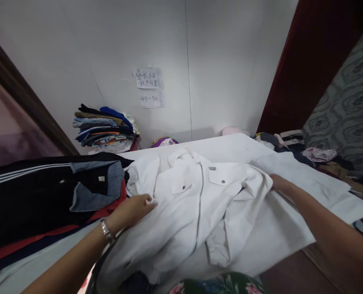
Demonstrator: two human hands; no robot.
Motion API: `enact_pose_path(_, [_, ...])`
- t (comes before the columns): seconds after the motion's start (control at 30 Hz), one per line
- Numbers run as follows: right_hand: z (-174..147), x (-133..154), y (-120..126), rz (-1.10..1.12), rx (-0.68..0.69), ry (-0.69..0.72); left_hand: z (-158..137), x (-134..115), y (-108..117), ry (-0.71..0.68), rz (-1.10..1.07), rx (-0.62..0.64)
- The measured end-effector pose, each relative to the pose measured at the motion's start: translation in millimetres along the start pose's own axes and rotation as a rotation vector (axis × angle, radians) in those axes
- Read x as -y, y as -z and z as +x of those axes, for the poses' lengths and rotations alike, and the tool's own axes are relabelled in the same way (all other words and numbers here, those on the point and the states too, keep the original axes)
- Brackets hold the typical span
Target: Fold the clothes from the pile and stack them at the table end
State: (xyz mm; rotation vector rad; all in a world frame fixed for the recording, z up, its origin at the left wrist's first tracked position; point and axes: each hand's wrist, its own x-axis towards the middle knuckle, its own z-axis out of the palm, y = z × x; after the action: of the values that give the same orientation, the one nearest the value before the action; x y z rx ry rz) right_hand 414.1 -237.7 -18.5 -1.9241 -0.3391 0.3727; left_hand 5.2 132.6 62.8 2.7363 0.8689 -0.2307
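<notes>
White jacket [173,216] lies front-up on desk [227,148] between both hands' fingers, left hand [138,209] pinching its side, right hand [281,185] at a sleeve, fingertips hidden, can't tell grip; looks laid out, body not yet folded.

wall [230,61] | upper sheet [149,78]: "叠长袖 秋冬外套" | lower sheet [152,99]: "45-50"
</notes>
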Motion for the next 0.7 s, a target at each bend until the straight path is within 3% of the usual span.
enact_pose_path(0.07, [15,13,13,-0.014,-0.048,-0.021,30,-4,14,0.015,0.026,-0.157])
enact_pose_path(0.17, [33,48,6,0.008,-0.075,0.111,81,-19,22,-0.044,0.017,-0.295])
enact_pose_path(0.27, [43,82,-35,-0.247,0.04,0.244,122,-36,14,-0.124,0.015,-0.288])
enact_pose_path(0.33, [45,95,-68,-0.45,0.119,0.268,135,-45,1,-0.167,0.039,-0.233])
enact_pose_path(0.43, [41,93,-105,-0.583,0.247,0.235,125,-54,-28,-0.263,0.09,-0.132])
enact_pose_path(0.57, [34,83,-122,-0.72,0.514,0.136,82,-54,-62,-0.457,0.163,-0.059])
enact_pose_path(0.63, [35,84,-125,-0.763,0.578,0.116,67,-50,-65,-0.484,0.167,-0.055])
enact_pose_path(0.7, [42,90,-131,-0.79,0.556,0.132,64,-46,-58,-0.41,0.108,-0.043])
